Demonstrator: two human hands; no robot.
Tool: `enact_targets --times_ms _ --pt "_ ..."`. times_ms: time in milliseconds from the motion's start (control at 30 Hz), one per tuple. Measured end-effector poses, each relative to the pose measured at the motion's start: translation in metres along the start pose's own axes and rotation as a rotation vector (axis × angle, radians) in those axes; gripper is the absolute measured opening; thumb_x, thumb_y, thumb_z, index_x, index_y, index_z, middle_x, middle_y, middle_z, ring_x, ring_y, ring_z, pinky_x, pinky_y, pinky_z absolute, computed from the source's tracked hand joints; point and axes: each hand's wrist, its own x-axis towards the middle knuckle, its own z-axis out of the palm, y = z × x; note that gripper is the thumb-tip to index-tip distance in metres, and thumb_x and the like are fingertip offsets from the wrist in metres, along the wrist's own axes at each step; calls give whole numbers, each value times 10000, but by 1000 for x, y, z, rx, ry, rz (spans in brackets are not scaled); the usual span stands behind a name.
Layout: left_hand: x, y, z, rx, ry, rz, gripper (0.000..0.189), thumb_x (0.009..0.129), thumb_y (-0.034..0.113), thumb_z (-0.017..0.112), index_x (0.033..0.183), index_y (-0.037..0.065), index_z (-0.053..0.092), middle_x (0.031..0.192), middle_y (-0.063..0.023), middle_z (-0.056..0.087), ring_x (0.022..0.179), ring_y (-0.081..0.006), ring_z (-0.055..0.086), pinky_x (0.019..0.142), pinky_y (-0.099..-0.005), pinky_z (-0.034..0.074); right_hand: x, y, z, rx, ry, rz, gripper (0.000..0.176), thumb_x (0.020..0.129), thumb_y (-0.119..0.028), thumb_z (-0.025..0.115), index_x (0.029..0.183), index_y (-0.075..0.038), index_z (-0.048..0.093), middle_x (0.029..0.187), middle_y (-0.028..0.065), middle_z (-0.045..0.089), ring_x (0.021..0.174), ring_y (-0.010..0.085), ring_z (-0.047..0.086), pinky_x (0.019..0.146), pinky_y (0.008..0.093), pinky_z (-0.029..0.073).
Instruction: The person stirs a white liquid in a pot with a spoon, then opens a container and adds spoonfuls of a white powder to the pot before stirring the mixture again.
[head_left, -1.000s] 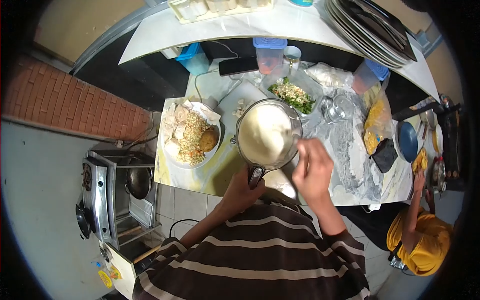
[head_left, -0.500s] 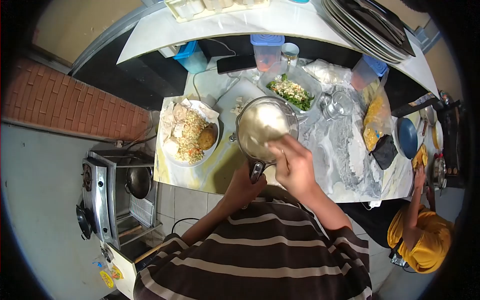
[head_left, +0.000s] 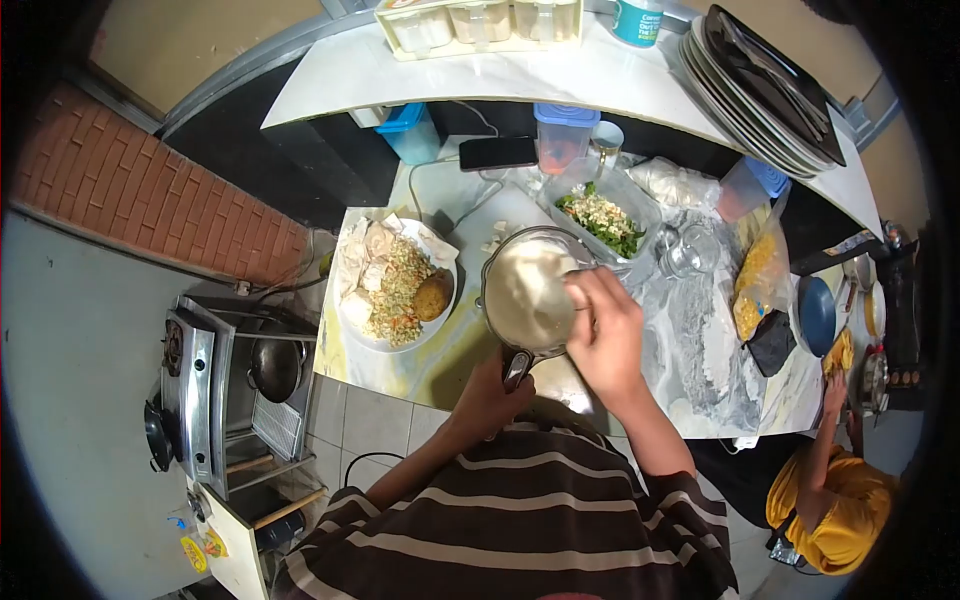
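Note:
A round, dark-rimmed pan [head_left: 520, 318] with a pale, whitish mixture in it is in front of me at the counter's near edge. Its short dark handle [head_left: 517, 370] points toward my body, and my left hand [head_left: 490, 400] is wrapped round it. My right hand [head_left: 610, 340] is closed over the pan's right side, fingertips pinched together above the mixture; I cannot tell what they hold. Just beyond the pan stands a clear plastic container [head_left: 645, 208] of green leaves topped with chopped bits [head_left: 600, 212].
To the left lies a plate [head_left: 447, 250] with chopped vegetables and a brown round piece [head_left: 432, 296]. A glass jar [head_left: 688, 252], a bag of yellow pieces [head_left: 757, 290] and a blue pan [head_left: 816, 315] stand right. A person in yellow [head_left: 840, 505] works at far right. Plates [head_left: 740, 110] are stacked on the shelf.
My right hand has shifted slightly right and down over the pan, its fingers less blurred. The whole scene sits a little lower and mostly further right in view. My left hand keeps the handle.

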Motion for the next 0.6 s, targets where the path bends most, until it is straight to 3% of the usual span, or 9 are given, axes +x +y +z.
enact_targets --times_ms 133,200,300,367,467,533,600 --pt "1 0 -5 28 48 16 398 844 154 623 1174 -29 496 679 -104 586 496 -179 577 493 -346 488 -14 -7 -2 -153 -70 63 287 692 106 521 922 -42 605 853 154 579 739 380 605 676 446 510" --pt "1 5 -3 1 67 -47 383 842 155 628 1157 -27 511 663 -104 587 501 -181 585 505 -351 488 -17 -7 3 46 -179 -31 327 674 120 516 942 -41 611 846 161 588 743 378 619 672 450 518" --pt "0 -2 -3 30 74 13 378 840 155 630 1151 -25 511 652 -104 590 505 -184 590 503 -351 487 -4 7 9 175 -128 -91 315 687 117 511 944 -36 612 839 159 596 738 374 619 681 444 518" --pt "0 -3 -6 11 74 10 374 840 152 630 1145 -29 511 653 -106 592 505 -183 591 503 -352 487 3 5 9 16 87 -22 283 698 98 521 932 -34 610 835 158 602 732 371 618 681 437 518" --pt "1 1 -5 -5 88 2 363 839 144 630 1131 -36 511 658 -109 596 504 -181 589 502 -354 485 -17 2 10 -105 -19 -53 260 711 72 538 932 -38 617 835 159 607 721 369 618 675 435 519" --pt "1 -1 -2 4 85 -8 356 839 139 629 1124 -41 512 661 -110 599 502 -181 587 501 -354 484 -20 -10 13 38 -120 -72 205 730 56 551 899 -39 615 812 151 604 698 360 616 656 421 517" --pt "1 -5 -1 42 78 81 363 835 138 632 1119 -52 511 669 -117 603 538 -196 603 524 -359 483 -11 1 19 163 -11 -127 164 751 56 547 874 -35 605 810 149 605 690 364 611 642 414 513"
